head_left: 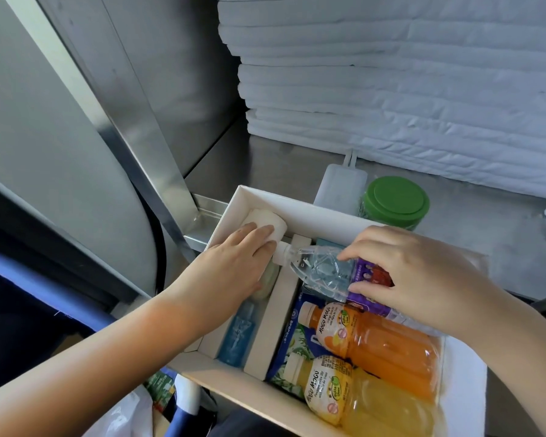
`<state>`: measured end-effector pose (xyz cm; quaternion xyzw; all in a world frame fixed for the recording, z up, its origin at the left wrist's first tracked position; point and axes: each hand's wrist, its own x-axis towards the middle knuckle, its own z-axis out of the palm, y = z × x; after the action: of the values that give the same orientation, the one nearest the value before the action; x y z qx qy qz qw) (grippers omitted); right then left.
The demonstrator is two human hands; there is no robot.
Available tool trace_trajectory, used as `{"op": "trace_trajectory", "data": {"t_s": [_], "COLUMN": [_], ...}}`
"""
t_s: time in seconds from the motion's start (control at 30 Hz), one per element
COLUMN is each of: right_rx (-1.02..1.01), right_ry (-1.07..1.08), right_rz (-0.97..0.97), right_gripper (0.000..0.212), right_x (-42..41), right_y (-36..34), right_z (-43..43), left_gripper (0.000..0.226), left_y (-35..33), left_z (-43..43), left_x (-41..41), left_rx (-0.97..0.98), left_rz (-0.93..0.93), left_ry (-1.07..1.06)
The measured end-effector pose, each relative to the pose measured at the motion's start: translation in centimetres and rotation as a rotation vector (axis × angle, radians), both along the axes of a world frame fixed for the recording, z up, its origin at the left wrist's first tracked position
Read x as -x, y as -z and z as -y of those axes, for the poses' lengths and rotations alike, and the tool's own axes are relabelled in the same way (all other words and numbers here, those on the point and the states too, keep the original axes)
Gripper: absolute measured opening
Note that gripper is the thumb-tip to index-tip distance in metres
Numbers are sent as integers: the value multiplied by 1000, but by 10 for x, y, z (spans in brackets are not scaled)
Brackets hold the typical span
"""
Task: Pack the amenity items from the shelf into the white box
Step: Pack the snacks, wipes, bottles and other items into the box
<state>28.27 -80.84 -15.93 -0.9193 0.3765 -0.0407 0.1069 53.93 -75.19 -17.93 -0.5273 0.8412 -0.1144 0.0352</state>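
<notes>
We pressed left hand [234, 263] flat on white roll [265, 219], likely seating it; right hand [423, 272] gripped water bottle [322, 270], angled to fit white box [297, 205].

The right hand [423, 272] holds a clear water bottle [325, 272] over the white box [265, 200] — the left hand [234, 263] rests on a white roll [267, 220] inside.

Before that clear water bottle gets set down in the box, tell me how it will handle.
The clear water bottle seems filled, so it is probably heavy for its size. Its thin faceted plastic likely dents slightly under the right hand gripping it. Round-bodied, it may roll against the orange juice bottle unless wedged.
</notes>
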Motion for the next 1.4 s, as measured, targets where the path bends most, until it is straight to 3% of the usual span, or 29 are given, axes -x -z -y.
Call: {"op": "trace_trajectory", "data": {"t_s": [0.17,0.33,0.53,0.63,0.83,1.07,1.17,1.4], "right_rx": [58,119,173,219,224,189,162,207], "right_ry": [-11,27,8,-16,-77,-78,-83,-1], "right_rz": [-22,9,65,74,34,67,66,402], "right_gripper": [46,42,33,27,44,46,35,20], "right_x": [-2,-2,-2,-1,3,7,9,16], "right_y": [0,2,1,0,5,8,4,-25], "right_z": [-3,-4,-5,-3,-3,-1,-1,19], "left_gripper": [81,79,82,84,71,67,68,67], "left_y": [3,14,18,11,12,8,7,9], "left_z": [1,2,2,2,7,12,12,11], "left_x": [6,2,-3,-1,2,7,7,6], "left_rx": [-31,-35,-113,-63,80,67,56,1], "left_rz": [-128,-253,-182,-91,-102,-184,-192,-152], "left_ry": [-102,-86,-58,-11,35,16,1,-3]}}
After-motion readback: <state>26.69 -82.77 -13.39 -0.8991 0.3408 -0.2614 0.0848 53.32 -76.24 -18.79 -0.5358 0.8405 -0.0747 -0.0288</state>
